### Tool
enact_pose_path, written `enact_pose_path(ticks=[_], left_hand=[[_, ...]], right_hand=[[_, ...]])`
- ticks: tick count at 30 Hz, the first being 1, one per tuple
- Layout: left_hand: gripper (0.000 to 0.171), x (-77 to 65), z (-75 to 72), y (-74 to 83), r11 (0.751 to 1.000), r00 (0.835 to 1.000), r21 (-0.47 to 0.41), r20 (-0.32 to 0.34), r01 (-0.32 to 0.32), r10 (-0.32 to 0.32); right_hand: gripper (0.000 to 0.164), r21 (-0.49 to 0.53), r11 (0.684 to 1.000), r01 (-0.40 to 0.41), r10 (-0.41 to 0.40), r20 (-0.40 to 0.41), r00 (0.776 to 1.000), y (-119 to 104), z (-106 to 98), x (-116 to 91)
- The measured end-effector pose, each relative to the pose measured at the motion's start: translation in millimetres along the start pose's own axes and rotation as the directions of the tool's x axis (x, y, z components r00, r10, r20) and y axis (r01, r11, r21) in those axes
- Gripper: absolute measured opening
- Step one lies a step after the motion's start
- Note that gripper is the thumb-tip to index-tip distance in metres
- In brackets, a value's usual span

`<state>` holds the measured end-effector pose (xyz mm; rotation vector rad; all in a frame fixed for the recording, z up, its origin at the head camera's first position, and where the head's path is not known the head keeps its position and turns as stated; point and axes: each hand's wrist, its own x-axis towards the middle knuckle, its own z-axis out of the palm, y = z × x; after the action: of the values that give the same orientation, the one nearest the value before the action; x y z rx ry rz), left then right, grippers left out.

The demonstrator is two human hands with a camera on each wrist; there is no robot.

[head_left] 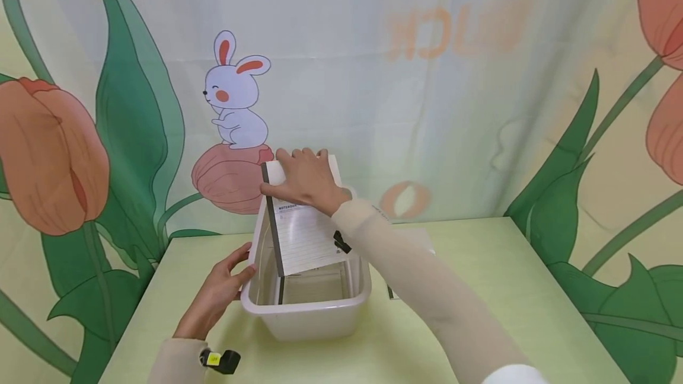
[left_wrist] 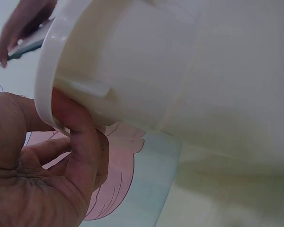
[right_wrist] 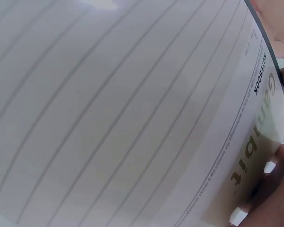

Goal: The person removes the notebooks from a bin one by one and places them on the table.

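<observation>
A white plastic basin [head_left: 315, 320] stands on the table in the head view. My left hand [head_left: 220, 289] grips its left rim, thumb on top and fingers curled beneath, as the left wrist view shows up close at the rim [left_wrist: 46, 80]. My right hand [head_left: 308, 179] holds a notebook [head_left: 306, 242] by its upper end, fingers over the far edge and thumb at the dark spine. The notebook is tilted over the basin, its lower end inside the opening. Its lined cover [right_wrist: 109, 113] fills the right wrist view. Another notebook [head_left: 315, 285] lies inside the basin beneath it.
Right of the basin, a flat white item [head_left: 418, 239] lies on the table, partly hidden by my right sleeve. The pale green table [head_left: 480, 289] ends at a curtain [head_left: 341, 93] printed with tulips and a rabbit. Black wrist cameras [head_left: 228, 361] sit on both sleeves.
</observation>
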<state>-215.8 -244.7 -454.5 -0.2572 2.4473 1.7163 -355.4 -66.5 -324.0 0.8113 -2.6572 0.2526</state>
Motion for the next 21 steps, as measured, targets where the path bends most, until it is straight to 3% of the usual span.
enact_pose_path(ticks=[6,12,16,21], left_hand=[[0.064,-3.0,2.5,-1.7,1.000,1.000,-0.002,0.002,-0.005,0.005],[0.062,-3.3,2.1,0.9,0.999,1.000,0.021,-0.009,-0.027,0.027],[0.063,-3.1,2.8,1.6,0.999,1.000,0.014,0.001,-0.031,0.031],[0.062,-3.5,2.4,2.6,0.999,0.999,0.013,0.002,-0.037,0.037]], right_hand=[[0.053,-0.058,0.997,0.046,-0.054,-0.142,0.988,8.9,-44.9,-15.9],[0.058,-0.096,0.992,0.082,-0.107,-0.299,0.948,39.0,-84.3,-39.7],[0.057,-0.108,0.991,0.075,-0.110,-0.370,0.923,73.1,-95.2,-63.0],[0.055,-0.085,0.996,0.024,-0.054,-0.373,0.926,124.7,-90.2,-95.7]])
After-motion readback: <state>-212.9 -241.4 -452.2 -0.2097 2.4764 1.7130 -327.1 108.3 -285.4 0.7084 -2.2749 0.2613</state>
